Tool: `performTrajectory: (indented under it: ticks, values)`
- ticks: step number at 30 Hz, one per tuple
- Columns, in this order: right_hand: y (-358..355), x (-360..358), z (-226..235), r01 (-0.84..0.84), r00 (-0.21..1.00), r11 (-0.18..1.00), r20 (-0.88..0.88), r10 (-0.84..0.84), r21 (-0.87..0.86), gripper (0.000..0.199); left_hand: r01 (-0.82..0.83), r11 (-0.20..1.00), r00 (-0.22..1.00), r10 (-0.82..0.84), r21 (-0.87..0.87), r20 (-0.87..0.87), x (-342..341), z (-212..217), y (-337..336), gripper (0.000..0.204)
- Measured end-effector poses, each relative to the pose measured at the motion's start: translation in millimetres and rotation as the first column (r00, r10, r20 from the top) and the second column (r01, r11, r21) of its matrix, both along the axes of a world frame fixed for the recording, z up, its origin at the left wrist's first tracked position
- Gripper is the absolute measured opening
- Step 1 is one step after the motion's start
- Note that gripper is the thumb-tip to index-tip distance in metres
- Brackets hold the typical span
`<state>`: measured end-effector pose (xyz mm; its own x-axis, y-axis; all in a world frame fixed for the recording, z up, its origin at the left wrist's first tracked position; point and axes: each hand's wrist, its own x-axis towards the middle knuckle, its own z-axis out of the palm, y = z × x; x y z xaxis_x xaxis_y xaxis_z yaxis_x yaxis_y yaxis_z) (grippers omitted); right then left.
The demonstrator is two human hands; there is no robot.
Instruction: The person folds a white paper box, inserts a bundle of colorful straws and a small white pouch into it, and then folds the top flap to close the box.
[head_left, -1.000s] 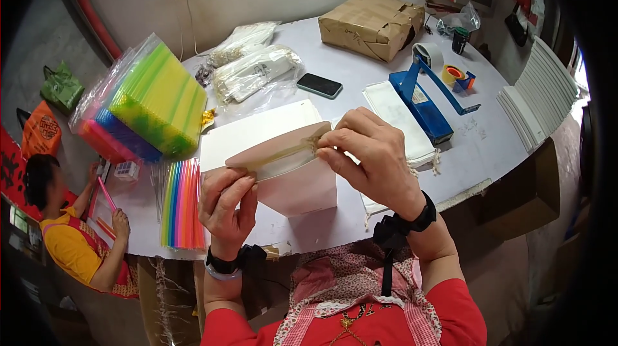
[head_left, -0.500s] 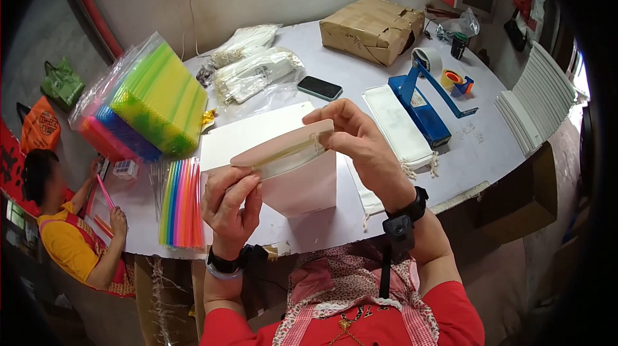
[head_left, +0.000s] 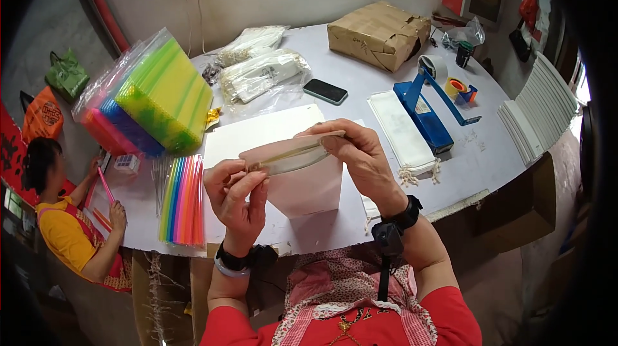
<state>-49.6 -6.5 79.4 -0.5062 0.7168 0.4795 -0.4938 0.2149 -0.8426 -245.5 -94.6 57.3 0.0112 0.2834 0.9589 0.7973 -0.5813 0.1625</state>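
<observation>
A tall white paper box (head_left: 306,190) stands upright at the table's front, between my hands. Its top flap (head_left: 290,145) slants over the narrow opening, where a pale edge shows inside. My left hand (head_left: 239,203) is closed, its fingertips pinching the left corner of the flap and rim. My right hand (head_left: 362,160) grips the right corner, thumb at the front and fingers behind. Beyond the box lie flat white boards or boxes (head_left: 257,126). White drawstring pouches (head_left: 402,132) are stacked right of my right hand.
A blue metal tool (head_left: 421,121) with a long lever lies beside the pouches. Colourful straws (head_left: 182,207) lie left of my left hand, below large bagged straw bundles (head_left: 161,95). A phone (head_left: 326,91), a brown parcel (head_left: 376,36) and stacked white boxes (head_left: 541,111) surround them. A co-worker (head_left: 80,236) sits left.
My right hand has come down onto the flap's right corner, fingers now behind it. The flap sits a little lower over the opening. My left hand keeps its pinch.
</observation>
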Motion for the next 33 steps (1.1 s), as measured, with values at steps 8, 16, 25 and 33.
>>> performTrajectory:
  ticks: [8, 16, 25, 33]
  values:
    - [19.3, 1.8, -9.8, -0.011, 1.000, 0.907, -0.016, 0.019, 0.421, 0.023, 0.293, 0.936, 0.798, -0.351, 0.194, 0.491, 15.0, -3.6, 18.9, 0.016]
    - [21.7, 5.7, -12.2, -0.004, 1.000, 0.861, 0.009, -0.001, 0.509, 0.021, 0.027, 0.999, 0.983, -0.031, 0.021, 0.183, -2.1, -9.5, 11.3, 0.019]
    - [23.9, 9.3, -8.0, -0.001, 0.999, 0.851, 0.039, -0.023, 0.525, 0.018, 0.288, 0.956, 0.943, -0.295, 0.063, 0.153, -23.0, -11.5, 25.4, 0.025]
    - [20.5, 12.0, -2.3, -0.031, 0.994, 0.814, 0.102, -0.035, 0.580, 0.021, 0.585, 0.774, 0.804, -0.516, -0.241, 0.295, -21.0, 19.4, 20.4, 0.022]
